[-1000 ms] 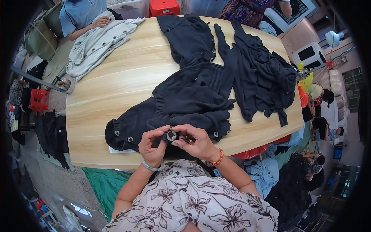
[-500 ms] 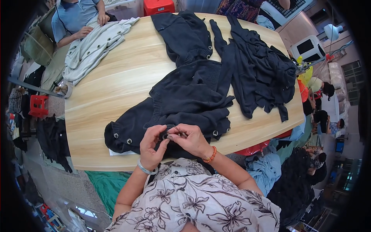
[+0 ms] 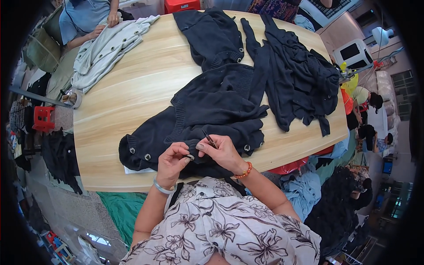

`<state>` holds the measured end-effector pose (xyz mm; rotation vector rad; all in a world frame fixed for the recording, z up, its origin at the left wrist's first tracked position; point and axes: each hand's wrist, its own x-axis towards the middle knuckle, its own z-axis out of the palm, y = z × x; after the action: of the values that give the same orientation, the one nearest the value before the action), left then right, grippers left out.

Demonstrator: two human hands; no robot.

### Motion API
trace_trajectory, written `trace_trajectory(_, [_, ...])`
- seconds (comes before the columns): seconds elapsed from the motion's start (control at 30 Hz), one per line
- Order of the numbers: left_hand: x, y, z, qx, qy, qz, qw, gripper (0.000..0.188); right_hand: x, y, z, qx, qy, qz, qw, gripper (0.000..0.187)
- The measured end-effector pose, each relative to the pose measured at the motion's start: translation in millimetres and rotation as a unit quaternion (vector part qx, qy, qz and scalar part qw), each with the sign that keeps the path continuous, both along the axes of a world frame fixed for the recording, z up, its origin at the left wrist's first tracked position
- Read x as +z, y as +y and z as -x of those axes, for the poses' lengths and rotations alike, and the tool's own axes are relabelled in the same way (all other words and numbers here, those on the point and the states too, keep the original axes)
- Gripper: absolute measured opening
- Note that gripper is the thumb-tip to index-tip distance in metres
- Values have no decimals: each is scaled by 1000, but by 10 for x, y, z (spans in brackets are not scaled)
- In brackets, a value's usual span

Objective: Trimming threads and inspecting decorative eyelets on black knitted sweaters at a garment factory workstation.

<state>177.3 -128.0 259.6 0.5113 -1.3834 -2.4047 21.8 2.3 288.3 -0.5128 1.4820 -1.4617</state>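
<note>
A dark navy knitted cardigan with large buttons lies spread in front of me, its near edge lifted. My left hand pinches that edge beside a button. Just to the right, my right hand is closed around a slim dark tool whose pointed end sticks up past the fingers; its exact kind is too small to tell. The right fingertips are close to the cardigan's edge, a little apart from the left fingers. Two more buttons show on the cardigan's left part.
More dark knitted garments are heaped at the right of the wooden table. Across at the far left, a person's hands work on a white buttoned cardigan. Red stools stand around, and a light blue cloth hangs near my right elbow.
My hands have parted slightly, the right moving up and right. The dark tool now points up from the right fingers, and the button by my left fingers shows more clearly.
</note>
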Motion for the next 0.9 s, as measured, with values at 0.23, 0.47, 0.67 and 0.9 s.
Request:
trace_trajectory(0.23, [-36, -9, -43, 10, 24, -86, 996, 23, 46, 90, 29, -26, 44, -11, 999, 18])
trace_trajectory(0.47, [9, 13, -37, 22, 31, -142, 989, 22, 149, 184, -50, -10, 119, -35, 992, 14])
trace_trajectory(0.67, [4, 70, 18, 65, -8, -112, 992, 14, 58, 136, -165, -24, 125, 3, 992, 19])
trace_trajectory(0.9, [-33, 82, 12, 98, -43, -62, 992, 9, -97, 91, -230, -26, 69, -5, 997, 21])
